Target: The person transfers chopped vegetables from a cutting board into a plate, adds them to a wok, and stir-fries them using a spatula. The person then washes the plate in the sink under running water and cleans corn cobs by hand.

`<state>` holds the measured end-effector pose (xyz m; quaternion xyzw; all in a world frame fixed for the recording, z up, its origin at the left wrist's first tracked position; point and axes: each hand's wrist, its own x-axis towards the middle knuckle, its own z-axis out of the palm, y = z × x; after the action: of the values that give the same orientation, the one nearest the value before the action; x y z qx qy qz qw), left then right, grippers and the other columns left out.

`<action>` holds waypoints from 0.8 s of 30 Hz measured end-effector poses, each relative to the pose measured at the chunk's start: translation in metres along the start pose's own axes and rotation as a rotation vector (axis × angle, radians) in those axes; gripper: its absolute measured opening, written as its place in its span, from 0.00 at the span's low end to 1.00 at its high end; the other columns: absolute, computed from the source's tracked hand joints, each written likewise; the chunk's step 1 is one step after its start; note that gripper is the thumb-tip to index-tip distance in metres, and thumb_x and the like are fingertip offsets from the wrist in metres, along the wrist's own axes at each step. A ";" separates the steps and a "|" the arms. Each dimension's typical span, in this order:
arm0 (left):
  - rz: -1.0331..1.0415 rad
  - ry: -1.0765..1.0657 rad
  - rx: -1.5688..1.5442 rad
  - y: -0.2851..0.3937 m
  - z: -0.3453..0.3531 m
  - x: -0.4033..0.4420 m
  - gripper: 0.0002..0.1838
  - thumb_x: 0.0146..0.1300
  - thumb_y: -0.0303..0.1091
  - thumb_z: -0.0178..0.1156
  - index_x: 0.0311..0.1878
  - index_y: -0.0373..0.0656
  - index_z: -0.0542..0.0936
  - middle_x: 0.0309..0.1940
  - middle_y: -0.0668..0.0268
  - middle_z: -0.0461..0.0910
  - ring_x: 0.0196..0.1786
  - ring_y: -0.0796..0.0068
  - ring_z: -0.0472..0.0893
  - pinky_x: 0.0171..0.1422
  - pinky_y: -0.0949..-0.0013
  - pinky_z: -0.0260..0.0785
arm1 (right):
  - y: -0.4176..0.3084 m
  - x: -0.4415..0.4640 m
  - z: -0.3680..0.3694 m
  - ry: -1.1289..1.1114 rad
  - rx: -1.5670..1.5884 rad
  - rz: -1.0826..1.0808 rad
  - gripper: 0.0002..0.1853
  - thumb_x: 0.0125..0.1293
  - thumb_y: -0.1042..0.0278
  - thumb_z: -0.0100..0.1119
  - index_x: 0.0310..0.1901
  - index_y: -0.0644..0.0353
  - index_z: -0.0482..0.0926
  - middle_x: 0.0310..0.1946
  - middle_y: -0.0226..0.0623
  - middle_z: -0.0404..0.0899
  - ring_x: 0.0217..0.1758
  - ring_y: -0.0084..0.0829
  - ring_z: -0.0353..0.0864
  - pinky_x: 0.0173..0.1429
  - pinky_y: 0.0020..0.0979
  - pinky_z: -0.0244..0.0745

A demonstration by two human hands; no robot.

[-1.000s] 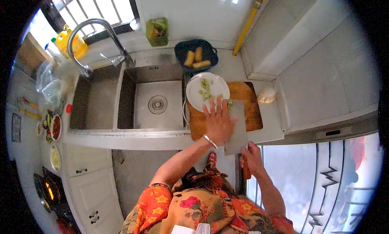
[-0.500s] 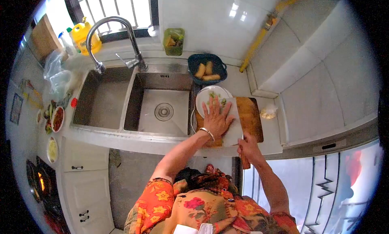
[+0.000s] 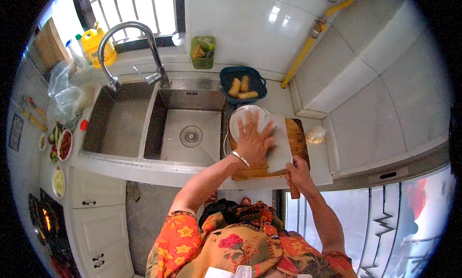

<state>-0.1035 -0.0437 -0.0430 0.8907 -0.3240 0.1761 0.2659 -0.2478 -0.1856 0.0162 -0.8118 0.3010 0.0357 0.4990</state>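
My right hand [image 3: 299,174] grips the wooden handle of a cleaver [image 3: 284,138], whose broad pale blade lies over a wooden cutting board [image 3: 299,133]. Fingers spread, my left hand [image 3: 253,142] reaches over the blade's left part and a white plate [image 3: 236,121]. Whether the palm touches the blade cannot be made out. The plate sits at the board's far left edge, partly covered by the fingers. No green pieces show around the hand now. A bangle circles my left wrist.
Left of the board is a double steel sink [image 3: 192,114] with a tall faucet [image 3: 156,52]. Behind the board stands a dark basket [image 3: 260,97] holding yellowish pieces, near a green container [image 3: 203,61]. Dishes of food [image 3: 58,182] and a lit stove [image 3: 47,220] are at far left.
My left hand has shifted and its fingers are spread wider over the plate. Chopped green bits visible beyond the fingers before are out of sight. The right hand keeps its grip on the cleaver.
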 end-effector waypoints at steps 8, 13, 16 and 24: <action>-0.117 -0.091 -0.005 0.003 0.009 0.008 0.30 0.63 0.58 0.43 0.65 0.56 0.65 0.70 0.45 0.43 0.72 0.44 0.36 0.68 0.34 0.21 | -0.013 0.002 0.004 -0.092 0.027 0.040 0.05 0.62 0.71 0.49 0.36 0.63 0.70 0.18 0.30 0.68 0.16 0.22 0.68 0.18 0.28 0.66; -0.237 -0.216 0.224 -0.024 0.009 0.017 0.31 0.63 0.58 0.43 0.65 0.52 0.65 0.70 0.46 0.44 0.73 0.45 0.36 0.67 0.33 0.20 | -0.018 -0.003 -0.001 -0.087 0.057 0.050 0.05 0.61 0.72 0.49 0.35 0.63 0.69 0.17 0.31 0.67 0.15 0.22 0.68 0.17 0.28 0.66; -0.157 -0.112 0.151 -0.019 0.006 0.021 0.30 0.63 0.57 0.44 0.65 0.53 0.66 0.70 0.45 0.45 0.73 0.45 0.36 0.67 0.33 0.20 | -0.023 -0.002 -0.002 -0.077 0.068 0.074 0.04 0.61 0.72 0.49 0.35 0.63 0.69 0.17 0.31 0.67 0.15 0.22 0.68 0.17 0.28 0.66; 0.059 -0.133 -0.096 0.026 -0.012 0.012 0.29 0.59 0.58 0.49 0.63 0.59 0.68 0.70 0.47 0.46 0.73 0.47 0.39 0.67 0.34 0.24 | -0.018 0.010 -0.002 -0.034 -0.019 0.020 0.03 0.61 0.73 0.49 0.33 0.62 0.70 0.17 0.31 0.68 0.15 0.22 0.68 0.17 0.27 0.65</action>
<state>-0.1141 -0.0594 -0.0186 0.8767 -0.3750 0.1086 0.2811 -0.2303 -0.1860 0.0280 -0.8128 0.3005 0.0573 0.4958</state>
